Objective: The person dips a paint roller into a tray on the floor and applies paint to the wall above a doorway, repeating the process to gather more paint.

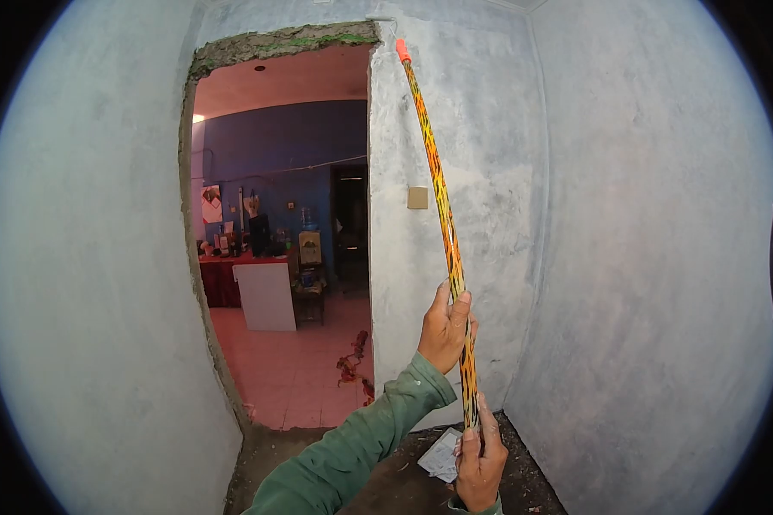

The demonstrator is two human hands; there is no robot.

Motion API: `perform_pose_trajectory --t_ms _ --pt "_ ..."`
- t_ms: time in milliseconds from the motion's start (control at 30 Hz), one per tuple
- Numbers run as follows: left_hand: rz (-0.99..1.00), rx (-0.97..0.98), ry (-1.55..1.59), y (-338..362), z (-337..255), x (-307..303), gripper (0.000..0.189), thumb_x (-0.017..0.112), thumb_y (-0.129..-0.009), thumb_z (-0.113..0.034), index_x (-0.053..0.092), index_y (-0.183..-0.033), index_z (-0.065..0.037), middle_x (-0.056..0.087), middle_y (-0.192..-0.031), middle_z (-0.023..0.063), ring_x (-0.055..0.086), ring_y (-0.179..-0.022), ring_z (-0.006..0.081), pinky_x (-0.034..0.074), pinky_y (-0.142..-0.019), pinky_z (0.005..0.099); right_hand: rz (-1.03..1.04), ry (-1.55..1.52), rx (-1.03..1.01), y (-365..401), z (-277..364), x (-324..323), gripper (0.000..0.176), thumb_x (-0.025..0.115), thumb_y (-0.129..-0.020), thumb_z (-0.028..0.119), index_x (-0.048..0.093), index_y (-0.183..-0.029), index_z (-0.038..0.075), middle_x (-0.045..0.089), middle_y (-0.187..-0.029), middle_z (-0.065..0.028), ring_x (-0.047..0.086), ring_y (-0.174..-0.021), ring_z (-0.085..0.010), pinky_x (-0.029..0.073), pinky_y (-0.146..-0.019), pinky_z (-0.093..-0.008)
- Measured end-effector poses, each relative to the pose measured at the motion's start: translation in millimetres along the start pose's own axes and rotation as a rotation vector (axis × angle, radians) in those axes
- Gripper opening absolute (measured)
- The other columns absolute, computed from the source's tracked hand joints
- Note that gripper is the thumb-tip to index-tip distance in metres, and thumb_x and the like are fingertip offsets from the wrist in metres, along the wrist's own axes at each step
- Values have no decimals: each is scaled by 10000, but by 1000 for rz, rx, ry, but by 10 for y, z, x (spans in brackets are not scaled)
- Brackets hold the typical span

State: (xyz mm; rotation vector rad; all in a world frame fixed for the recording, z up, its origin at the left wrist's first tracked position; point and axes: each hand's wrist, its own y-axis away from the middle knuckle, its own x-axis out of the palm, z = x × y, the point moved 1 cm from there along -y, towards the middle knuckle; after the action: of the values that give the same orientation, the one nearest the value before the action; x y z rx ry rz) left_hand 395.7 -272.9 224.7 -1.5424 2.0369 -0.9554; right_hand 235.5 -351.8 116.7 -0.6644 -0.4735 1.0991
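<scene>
A long pole (439, 184) with a yellow, orange and black flame pattern rises from my hands toward the top of the wall. My left hand (444, 335) is wrapped around its middle. Lower down, my right hand (481, 463) grips the pole near its bottom end. An orange handle (404, 51) is fixed on the upper end, with a thin wire frame above it. That makes it look like a paint roller, though the roller head near the doorway's upper right corner is too small to see clearly. Behind the pole stands a patchy whitish-grey wall (489, 129).
A doorway (199, 60) with rough, broken plaster edges opens left of the pole. Beyond it are a red-topped counter (264, 292) and a chair (309, 287). A beige switch plate (417, 198) sits on the wall. A whitish sheet (439, 457) lies on the dark floor.
</scene>
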Motion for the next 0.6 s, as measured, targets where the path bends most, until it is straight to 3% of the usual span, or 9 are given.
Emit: perform_pose_trajectory --t_ms 33,100,133,200,333,400,433,500,600 --pt "0 1 1 -9 12 -1 449 474 -1078 -365 429 -1332 2 504 -709 7 551 -611 91 453 -553 248 0 0 -1 -4 -10 10 440 487 -1056 233 523 -1442 26 582 -777 -55 462 -595 -130 407 -534 -293" --pt "-4 31 -2 -32 39 5 570 411 -1090 -390 345 -1507 -8 502 -608 38 473 -493 99 422 -510 254 -18 18 -71 -24 -61 34 446 487 -1056 241 519 -1439 15 597 -797 -65 483 -610 -132 423 -551 -291" --pt "-3 32 -2 -39 46 -6 570 411 -1090 -390 345 -1507 -8 502 -608 38 473 -493 99 422 -510 254 -20 18 -72 -29 -98 39 446 487 -1056 241 519 -1439 15 597 -797 -65 483 -610 -132 423 -551 -291" --pt "-6 -24 60 -42 63 -31 445 483 -1076 -363 430 -1338 -7 485 -714 1 533 -621 86 453 -573 250 0 75 -86 -32 -166 38 451 476 -1061 258 521 -1431 4 636 -866 -91 513 -637 -144 450 -578 -300" --pt "-37 -48 89 63 242 -85 497 508 -1068 -328 386 -1437 -19 498 -711 -4 513 -613 84 450 -571 253 7 95 -148 -40 -137 19 462 467 -1064 276 514 -1435 4 659 -947 -121 539 -669 -166 473 -614 -315" --pt "-101 98 -155 263 229 -105 586 540 -1053 -299 318 -1529 -38 532 -712 -3 491 -611 78 448 -588 246 152 35 246 -48 -77 -5 587 515 -1041 269 337 -1549 35 605 -1071 -112 609 -923 -173 489 -831 -265" --pt "-96 115 -157 358 198 -100 586 540 -1053 -299 318 -1529 -38 532 -712 -3 491 -611 78 448 -588 246 147 29 230 -93 -126 12 587 515 -1041 269 337 -1549 35 605 -1071 -112 609 -923 -173 489 -831 -265" --pt "-68 -136 -60 613 95 -66 650 570 -1037 -277 271 -1570 -55 594 -742 10 503 -642 71 445 -624 238 1 88 -126 -115 -213 34 479 465 -1064 296 499 -1450 14 668 -1028 -141 559 -711 -192 487 -657 -329" --pt "-51 -94 -160 761 156 11 662 577 -1039 -278 262 -1568 -35 561 -727 -2 477 -650 56 419 -651 227 34 13 -58 -118 -185 30 491 462 -1066 312 477 -1478 45 669 -1057 -147 571 -727 -200 490 -678 -317"
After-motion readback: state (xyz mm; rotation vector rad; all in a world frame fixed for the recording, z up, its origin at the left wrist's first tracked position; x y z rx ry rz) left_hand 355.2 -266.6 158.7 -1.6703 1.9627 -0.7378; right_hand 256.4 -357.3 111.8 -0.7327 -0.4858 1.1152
